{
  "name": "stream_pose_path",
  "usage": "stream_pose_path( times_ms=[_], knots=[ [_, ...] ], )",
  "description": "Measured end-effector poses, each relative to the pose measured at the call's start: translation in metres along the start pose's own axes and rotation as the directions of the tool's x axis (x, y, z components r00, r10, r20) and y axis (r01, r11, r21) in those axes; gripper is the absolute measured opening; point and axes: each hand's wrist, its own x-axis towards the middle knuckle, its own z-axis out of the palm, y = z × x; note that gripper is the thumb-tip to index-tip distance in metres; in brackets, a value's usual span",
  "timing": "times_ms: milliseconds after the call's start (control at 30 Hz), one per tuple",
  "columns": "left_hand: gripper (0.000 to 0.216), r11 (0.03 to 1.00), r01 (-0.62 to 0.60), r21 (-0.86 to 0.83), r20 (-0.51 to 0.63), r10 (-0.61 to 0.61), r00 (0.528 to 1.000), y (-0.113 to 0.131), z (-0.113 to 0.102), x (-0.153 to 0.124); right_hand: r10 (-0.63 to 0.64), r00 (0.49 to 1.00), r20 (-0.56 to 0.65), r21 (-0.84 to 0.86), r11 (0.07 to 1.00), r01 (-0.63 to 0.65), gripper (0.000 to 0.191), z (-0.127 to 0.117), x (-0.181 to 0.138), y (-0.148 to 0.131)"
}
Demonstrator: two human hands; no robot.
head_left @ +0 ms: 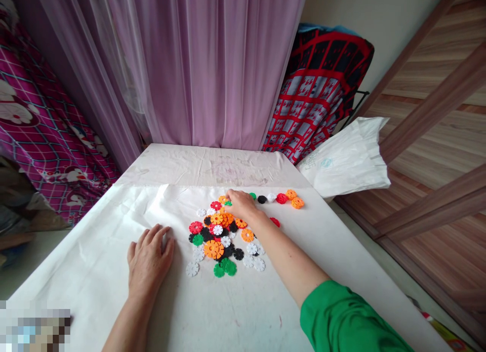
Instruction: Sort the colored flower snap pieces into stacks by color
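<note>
A heap of flat plastic snowflake discs in orange, red, black, white and green lies on a white cloth spread over a table. My right hand reaches to the heap's far edge, fingers curled down onto discs there; what it grips is hidden. A short row of discs runs to its right: green, black, white, red, orange. My left hand lies palm down on the cloth left of the heap, fingers stretched out and holding nothing.
A pink sheer curtain hangs behind the table. A red and black checked blanket and a white plastic bag sit at the right. Wooden floor lies to the right, a pink patterned cloth to the left.
</note>
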Motion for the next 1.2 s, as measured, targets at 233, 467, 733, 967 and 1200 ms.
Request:
stream_pose_path(
  times_ms=[233,467,733,967,1200],
  knots=[
    [0.048,1.0,0.003,0.005,0.014,-0.003,1.0,0.001,-0.001,0.001,0.186,0.973,-0.134,0.086,0.981,-0.176,0.027,-0.026,0.001,0.069],
    [0.048,1.0,-0.013,0.016,0.009,0.012,1.0,-0.005,0.001,0.001,0.132,0.984,-0.124,0.037,0.991,-0.128,0.03,-0.02,0.003,0.087],
    [0.049,1.0,-0.012,0.021,0.0,0.012,1.0,-0.007,0.004,0.002,0.132,0.984,-0.118,0.044,0.991,-0.127,0.032,-0.024,0.001,0.087],
    [0.047,1.0,-0.017,0.01,-0.017,0.017,1.0,-0.008,0.006,0.003,-0.048,0.975,-0.217,0.122,0.99,0.076,0.033,-0.006,-0.031,0.054],
    [0.046,1.0,-0.013,0.022,0.0,0.013,1.0,-0.001,0.001,0.003,-0.448,0.876,-0.179,0.145,0.869,0.473,0.045,0.052,-0.07,-0.018]
  ],
)
